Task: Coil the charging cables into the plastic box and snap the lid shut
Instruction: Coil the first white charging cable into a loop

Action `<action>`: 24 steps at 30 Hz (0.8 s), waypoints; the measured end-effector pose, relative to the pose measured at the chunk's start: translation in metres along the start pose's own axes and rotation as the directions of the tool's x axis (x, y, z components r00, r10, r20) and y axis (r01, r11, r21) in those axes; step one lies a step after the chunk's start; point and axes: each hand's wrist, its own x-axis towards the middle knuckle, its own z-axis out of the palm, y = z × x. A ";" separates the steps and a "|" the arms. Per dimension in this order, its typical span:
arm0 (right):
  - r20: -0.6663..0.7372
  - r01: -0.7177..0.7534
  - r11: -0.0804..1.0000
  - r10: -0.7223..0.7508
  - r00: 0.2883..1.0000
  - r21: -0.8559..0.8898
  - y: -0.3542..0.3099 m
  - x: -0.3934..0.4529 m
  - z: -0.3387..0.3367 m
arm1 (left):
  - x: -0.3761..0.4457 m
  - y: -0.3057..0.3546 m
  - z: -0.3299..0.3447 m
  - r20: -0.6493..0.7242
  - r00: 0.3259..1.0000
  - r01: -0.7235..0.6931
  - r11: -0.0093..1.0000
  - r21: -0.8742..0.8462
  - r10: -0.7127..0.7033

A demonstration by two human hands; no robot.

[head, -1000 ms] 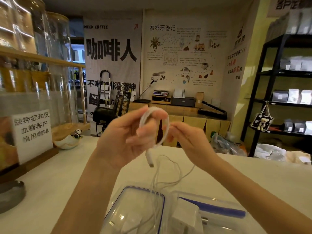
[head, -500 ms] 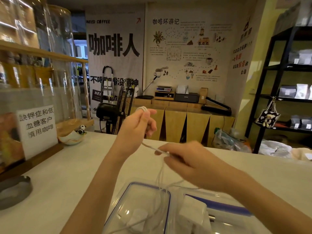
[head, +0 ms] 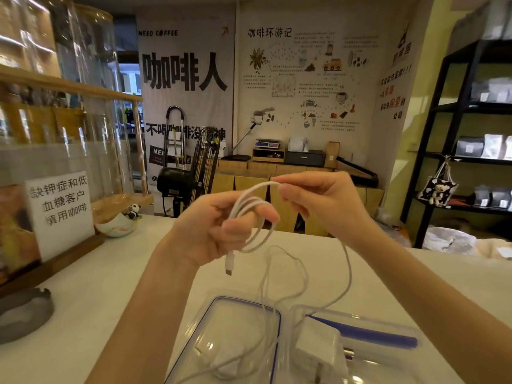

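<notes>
The white worktop (head: 83, 300) carries everything, and low at its near edge sits the clear plastic box (head: 360, 353), our landmark. Just left of the box lies its blue-rimmed lid (head: 221, 336), still off, with slack cable draped over it. Inside the box sits a white charger block (head: 315, 353).

Above the box, both hands are up again. Half a second ago the right hand was down low, drawing a length of cable out; now it has swung back up and is laying that length over the top of the loop. The left hand (head: 210, 231) is clenched around the coil, fingers through it, pinning the turns. The right hand (head: 327, 206) is pinching the white cable (head: 256, 214) at the crown of the loop.

So another turn has gone on: several rounds show now. The plug end (head: 229, 264) dangles below the left hand, above the lid.

Plenty of loose cable trails down to the box, so I judge the coiling only partly done, and closing the lid is some way off.
</notes>
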 end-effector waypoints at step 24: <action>0.367 0.273 0.765 -0.051 0.929 -0.584 -0.018 -0.036 0.057 | 0.000 0.001 -0.013 -0.484 0.321 -0.236 0.564 0.792 0.814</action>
